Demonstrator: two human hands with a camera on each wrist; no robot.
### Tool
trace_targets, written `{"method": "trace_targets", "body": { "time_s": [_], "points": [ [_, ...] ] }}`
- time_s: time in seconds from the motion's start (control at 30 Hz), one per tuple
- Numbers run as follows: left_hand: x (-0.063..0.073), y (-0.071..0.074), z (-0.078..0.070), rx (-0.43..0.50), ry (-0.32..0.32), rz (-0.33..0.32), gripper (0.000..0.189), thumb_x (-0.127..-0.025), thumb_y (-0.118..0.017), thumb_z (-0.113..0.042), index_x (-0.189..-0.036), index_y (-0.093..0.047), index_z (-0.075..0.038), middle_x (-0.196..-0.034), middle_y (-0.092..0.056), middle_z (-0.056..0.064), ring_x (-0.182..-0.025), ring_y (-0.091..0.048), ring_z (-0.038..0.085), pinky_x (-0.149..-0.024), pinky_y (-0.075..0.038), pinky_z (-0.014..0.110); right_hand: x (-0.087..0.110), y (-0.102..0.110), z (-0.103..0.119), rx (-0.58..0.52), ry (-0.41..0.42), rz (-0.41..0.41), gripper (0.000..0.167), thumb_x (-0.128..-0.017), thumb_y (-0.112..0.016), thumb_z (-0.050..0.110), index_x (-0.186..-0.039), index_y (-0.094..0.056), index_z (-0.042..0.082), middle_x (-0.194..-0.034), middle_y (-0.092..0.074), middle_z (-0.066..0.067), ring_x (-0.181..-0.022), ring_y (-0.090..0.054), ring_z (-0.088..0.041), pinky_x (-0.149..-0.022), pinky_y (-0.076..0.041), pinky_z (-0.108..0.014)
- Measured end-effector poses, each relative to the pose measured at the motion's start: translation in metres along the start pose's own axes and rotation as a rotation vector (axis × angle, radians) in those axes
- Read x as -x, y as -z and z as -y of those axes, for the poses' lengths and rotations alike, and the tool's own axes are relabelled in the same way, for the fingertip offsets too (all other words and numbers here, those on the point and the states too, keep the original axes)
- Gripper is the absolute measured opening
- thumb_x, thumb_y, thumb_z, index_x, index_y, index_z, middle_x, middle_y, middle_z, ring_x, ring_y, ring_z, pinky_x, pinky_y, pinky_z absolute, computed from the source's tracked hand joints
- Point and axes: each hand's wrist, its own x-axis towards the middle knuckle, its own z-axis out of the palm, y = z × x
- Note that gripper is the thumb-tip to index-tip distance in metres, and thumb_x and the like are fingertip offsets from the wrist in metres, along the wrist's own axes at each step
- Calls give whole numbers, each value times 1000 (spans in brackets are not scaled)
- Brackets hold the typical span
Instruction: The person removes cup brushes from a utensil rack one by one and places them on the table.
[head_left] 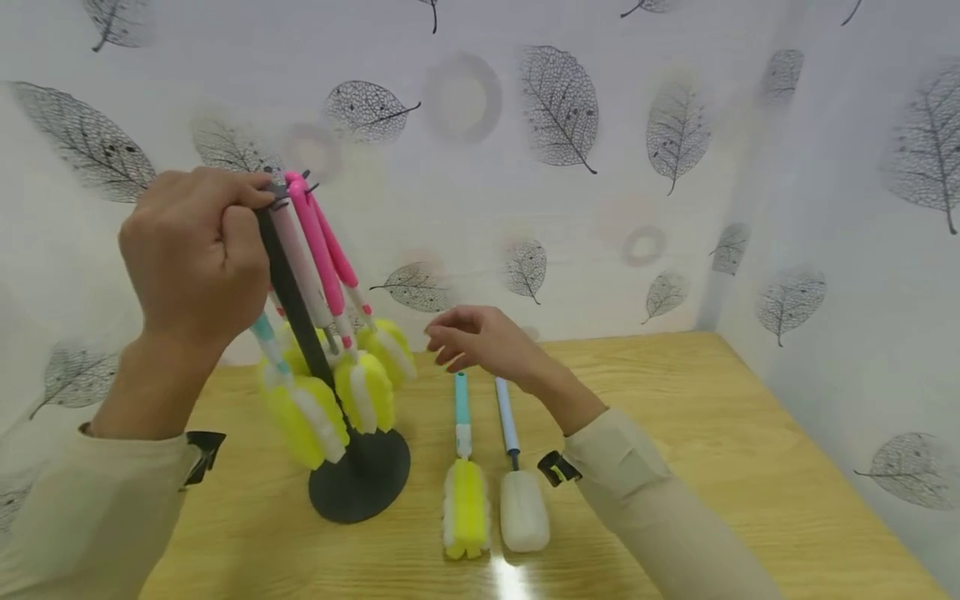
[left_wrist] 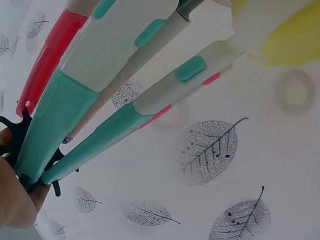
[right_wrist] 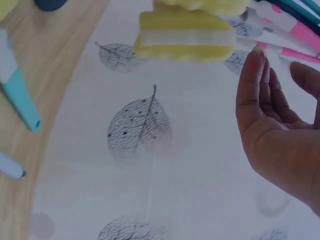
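Note:
My left hand (head_left: pixel 198 250) grips the top of a black stand (head_left: pixel 296 292), by its hooks. The pole slants in the head view, with its round base (head_left: pixel 360 492) low over or on the table. Several bottle brushes with yellow-and-white sponge heads hang from the hooks. Among them are a pink-handled brush (head_left: pixel 318 242) and, close up in the left wrist view, a teal-handled brush (left_wrist: pixel 60 110). To the right of the stand, my right hand (head_left: pixel 491 342) is raised above the table, fingers loosely bent and holding nothing.
On the wooden table (head_left: pixel 675 417) a teal-handled brush with a yellow-and-white head (head_left: pixel 468 508) lies beside a blue-handled brush with a white head (head_left: pixel 525 512). Behind and at the right hangs a white curtain (head_left: pixel 465 208) with leaf prints.

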Motion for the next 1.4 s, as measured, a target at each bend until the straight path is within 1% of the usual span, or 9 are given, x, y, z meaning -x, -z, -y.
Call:
{"method": "trace_targets", "body": {
  "time_s": [0.1,0.23,0.37,0.47,0.63,0.77,0.87,1.2,1.4],
  "points": [
    [0,5,-2,-55,-27,73,42,-88,-31,-9,-93,-71,6,-99,-71,14,-83,-60,40,-57,-32,38,-6,-11,20,-6,51,32,35,-96,-57,24,-121,-58,1,-109,-64,-13,-94,-65,-27,-80,-53,-36],
    [-1,9,-7,-160,-82,91,44,-91,-31,-10,-99,-71,4,-93,-71,18,-80,-63,42,-57,-41,50,-14,-29,36,26,153,23,35,-95,-58,24,-123,-59,2,-114,-64,-10,-100,-64,-27,-82,-52,-31],
    [-1,4,-14,-223,-120,84,43,-95,-31,-12,-98,-70,6,-87,-69,21,-73,-62,43,-59,-45,54,-19,-43,42,103,298,-75,34,-94,-61,22,-122,-62,2,-111,-66,-3,-98,-64,-17,-82,-50,-26],
    [0,-3,-20,-220,-127,80,43,-95,-32,-15,-95,-69,7,-87,-69,21,-70,-61,43,-60,-46,54,-20,-49,43,151,362,-164,36,-92,-63,22,-122,-62,3,-111,-66,-1,-94,-63,-8,-81,-49,-22],
    [1,-11,-26,-188,-135,79,48,-91,-32,-27,-88,-66,7,-83,-67,21,-67,-58,42,-62,-44,55,-21,-53,43,187,388,-260,36,-89,-68,22,-120,-63,4,-109,-67,-1,-88,-64,-4,-78,-50,-21],
    [2,-16,-28,-208,-151,73,50,-93,-36,-36,-84,-62,6,-78,-65,21,-66,-57,42,-62,-44,54,-19,-53,49,292,388,-292,33,-88,-69,19,-116,-64,3,-108,-67,-3,-88,-64,-5,-78,-49,-17],
    [1,-18,-29,-224,-159,60,48,-95,-39,-35,-82,-62,5,-79,-66,20,-66,-57,42,-62,-44,53,-19,-53,54,344,371,-294,33,-88,-69,20,-116,-63,3,-108,-67,-3,-88,-63,-6,-78,-47,-15],
    [-1,-19,-38,-273,-144,67,41,-97,-39,-25,-78,-59,6,-69,-61,21,-64,-55,42,-60,-43,51,-20,-47,54,203,437,-308,29,-88,-69,15,-113,-64,1,-103,-67,-5,-84,-64,-6,-77,-50,-20],
    [0,-24,-43,-319,-58,26,37,-93,-39,-25,-75,-55,3,-60,-53,20,-57,-50,41,-50,-36,48,-6,-39,59,75,453,-283,29,-88,-68,12,-114,-64,0,-103,-67,-7,-86,-65,-10,-78,-52,-26]
  ]
}}
